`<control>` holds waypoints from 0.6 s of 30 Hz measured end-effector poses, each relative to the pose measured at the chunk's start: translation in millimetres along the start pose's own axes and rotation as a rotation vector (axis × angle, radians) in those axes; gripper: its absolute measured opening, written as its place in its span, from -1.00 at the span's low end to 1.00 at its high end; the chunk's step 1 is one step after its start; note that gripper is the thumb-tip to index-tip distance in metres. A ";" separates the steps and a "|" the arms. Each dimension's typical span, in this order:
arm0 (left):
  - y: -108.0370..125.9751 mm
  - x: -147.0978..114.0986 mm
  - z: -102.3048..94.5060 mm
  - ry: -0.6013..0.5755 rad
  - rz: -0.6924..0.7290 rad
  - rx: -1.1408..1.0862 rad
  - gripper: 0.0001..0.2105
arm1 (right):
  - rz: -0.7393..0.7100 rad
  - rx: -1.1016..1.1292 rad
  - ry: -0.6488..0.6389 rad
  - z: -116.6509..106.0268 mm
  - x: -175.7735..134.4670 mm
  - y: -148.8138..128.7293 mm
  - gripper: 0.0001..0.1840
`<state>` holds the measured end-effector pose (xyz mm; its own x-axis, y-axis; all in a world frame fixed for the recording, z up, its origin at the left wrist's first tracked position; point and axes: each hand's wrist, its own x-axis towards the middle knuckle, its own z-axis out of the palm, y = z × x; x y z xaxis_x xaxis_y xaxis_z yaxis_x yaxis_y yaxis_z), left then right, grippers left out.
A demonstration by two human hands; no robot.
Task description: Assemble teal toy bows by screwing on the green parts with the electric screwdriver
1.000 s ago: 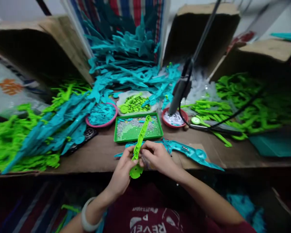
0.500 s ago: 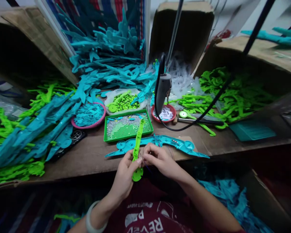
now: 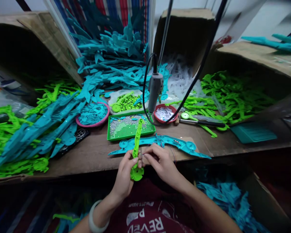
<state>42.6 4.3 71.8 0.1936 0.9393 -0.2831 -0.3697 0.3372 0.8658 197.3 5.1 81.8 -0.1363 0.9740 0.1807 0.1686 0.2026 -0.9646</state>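
My left hand (image 3: 123, 176) is closed around a long green plastic part (image 3: 137, 139), which has a round disc at its lower end and points up and away from me. Close beside it, my right hand (image 3: 163, 165) has its thumb and fingers pinched together near the part. What lies in that pinch is too small to make out. Just beyond both hands, a teal bow-shaped plastic piece (image 3: 168, 139) lies across the table, its hollow side up, with thin wires near its middle.
A grey electric screwdriver (image 3: 155, 90) hangs over a green tray (image 3: 131, 136) of small screws. Around it stand a pink basket (image 3: 108, 113) of teal pieces and a red basket (image 3: 173, 109) of white pieces. Teal parts (image 3: 111, 76) pile up behind; green parts (image 3: 235, 97) fill a box at right.
The view has shifted slightly, so the table things sit a little to the right and the hanging screwdriver further left. My hands keep nearly the same hold on the green part.
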 end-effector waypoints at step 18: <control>-8.2 -3.0 -2.1 0.051 0.005 0.053 -0.58 | 0.305 0.346 -0.149 6.0 11.3 0.1 -0.84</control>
<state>43.1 -1.2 64.7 0.1446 0.9434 -0.2984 -0.3216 0.3300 0.8875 189.9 15.5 82.6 -0.2736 0.9537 -0.1252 -0.1085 -0.1600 -0.9811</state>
